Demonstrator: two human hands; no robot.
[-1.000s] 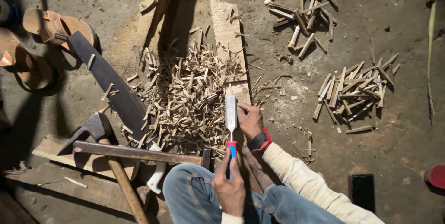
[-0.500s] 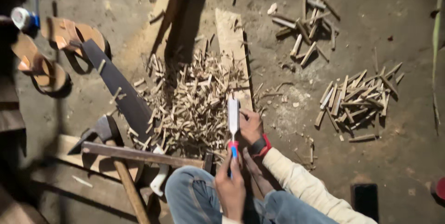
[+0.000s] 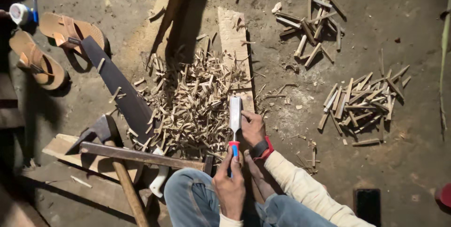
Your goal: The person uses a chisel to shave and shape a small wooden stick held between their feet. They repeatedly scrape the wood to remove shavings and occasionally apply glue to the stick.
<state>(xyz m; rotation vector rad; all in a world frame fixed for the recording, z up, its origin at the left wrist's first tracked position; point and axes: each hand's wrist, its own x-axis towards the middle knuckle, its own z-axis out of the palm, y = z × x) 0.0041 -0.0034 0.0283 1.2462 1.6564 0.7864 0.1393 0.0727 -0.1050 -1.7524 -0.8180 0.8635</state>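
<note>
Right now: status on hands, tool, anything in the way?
Left hand grips the chisel by its red-blue handle. Right hand steadies the blade against the plank. Shavings pile lies just left; saw and hammer lie beyond.

Shavings heap point(image 3: 188, 105) blocks left; bare dirt floor point(image 3: 291, 109) right gives passage.

Cream sleeves, blue jeans, red-strapped wristwatch point(image 3: 262, 148)

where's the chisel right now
In the head view, low centre: the chisel stands between both hands, beside the shavings pile, on the plank.
</note>
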